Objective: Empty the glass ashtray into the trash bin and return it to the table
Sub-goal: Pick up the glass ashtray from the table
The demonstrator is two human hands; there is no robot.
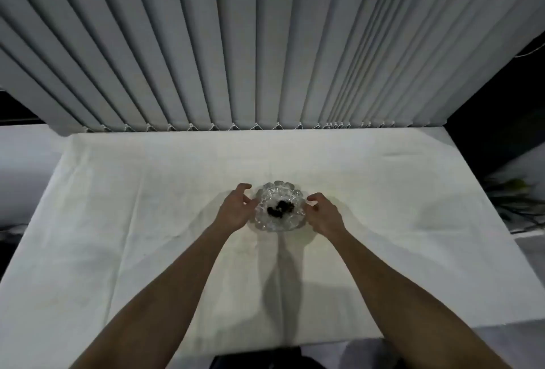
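Observation:
A clear, scalloped glass ashtray [278, 196] sits on the white-clothed table [147, 221] near its middle, with dark debris [280, 209] lying in its bowl. My left hand [236, 209] is at the ashtray's left rim, fingers spread and curled toward it. My right hand [324, 215] is at the right rim, fingertips touching or almost touching the glass. Neither hand has closed around it, and the ashtray rests flat on the cloth. No trash bin is in view.
Grey vertical blinds [265, 44] hang along the table's far edge. A dark area with a green plant [513, 191] lies beyond the right edge. The floor to the left is dim.

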